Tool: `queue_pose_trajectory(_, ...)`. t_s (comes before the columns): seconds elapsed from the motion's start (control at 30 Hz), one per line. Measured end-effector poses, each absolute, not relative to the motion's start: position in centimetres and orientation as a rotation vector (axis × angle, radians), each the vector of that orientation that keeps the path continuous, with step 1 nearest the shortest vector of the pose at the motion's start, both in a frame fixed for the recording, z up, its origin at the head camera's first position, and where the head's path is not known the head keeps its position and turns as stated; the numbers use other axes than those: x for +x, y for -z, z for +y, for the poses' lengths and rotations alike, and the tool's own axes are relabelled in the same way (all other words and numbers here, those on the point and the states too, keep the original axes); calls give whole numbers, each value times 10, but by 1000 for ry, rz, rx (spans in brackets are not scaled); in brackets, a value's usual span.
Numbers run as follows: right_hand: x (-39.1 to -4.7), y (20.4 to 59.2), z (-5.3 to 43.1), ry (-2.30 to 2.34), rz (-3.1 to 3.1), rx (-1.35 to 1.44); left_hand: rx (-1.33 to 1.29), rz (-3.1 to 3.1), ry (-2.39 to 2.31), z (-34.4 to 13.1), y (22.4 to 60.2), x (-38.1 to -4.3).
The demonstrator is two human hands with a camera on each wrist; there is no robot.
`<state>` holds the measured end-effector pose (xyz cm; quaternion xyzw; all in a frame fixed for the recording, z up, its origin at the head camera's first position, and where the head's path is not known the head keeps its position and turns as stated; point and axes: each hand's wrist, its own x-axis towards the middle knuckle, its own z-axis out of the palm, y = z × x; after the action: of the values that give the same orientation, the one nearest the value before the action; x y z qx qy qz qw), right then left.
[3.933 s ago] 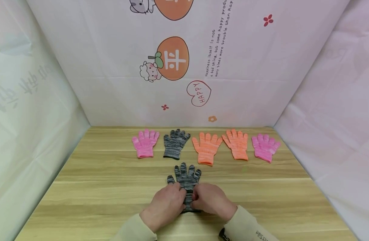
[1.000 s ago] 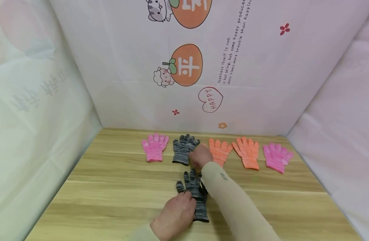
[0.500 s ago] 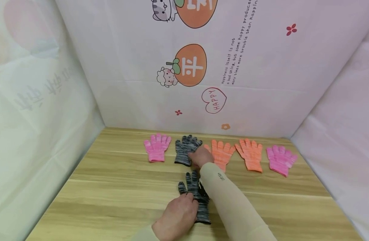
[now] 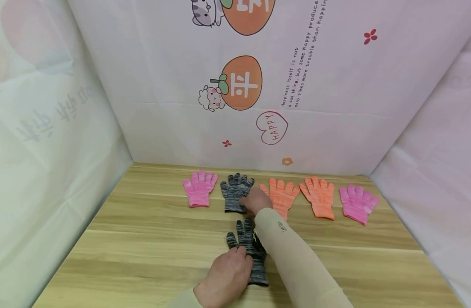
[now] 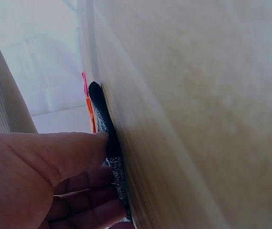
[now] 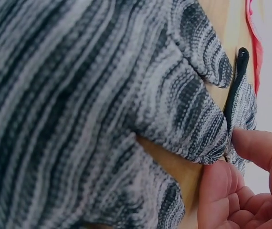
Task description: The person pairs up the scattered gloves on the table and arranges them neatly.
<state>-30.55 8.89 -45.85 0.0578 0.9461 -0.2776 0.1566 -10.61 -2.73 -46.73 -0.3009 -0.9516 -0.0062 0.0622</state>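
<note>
Pinching one grey glove, the right hand partly hides it; the left hand shows an unclear grip.

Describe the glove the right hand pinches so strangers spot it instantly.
On the wooden table, five gloves line the far edge. Second from left, the grey-black striped glove is the only dark one there, between a pink glove and an orange glove.

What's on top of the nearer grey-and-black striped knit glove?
The left hand rests on the glove. In the head view, the beige right sleeve hides some of it; the patch beneath the hand is covered.
</note>
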Motion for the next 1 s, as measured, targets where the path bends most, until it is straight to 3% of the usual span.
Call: queue_pose_trajectory(1.0, -303, 462, 90, 841, 2738, 158, -899, -2816, 34, -27, 468, -104)
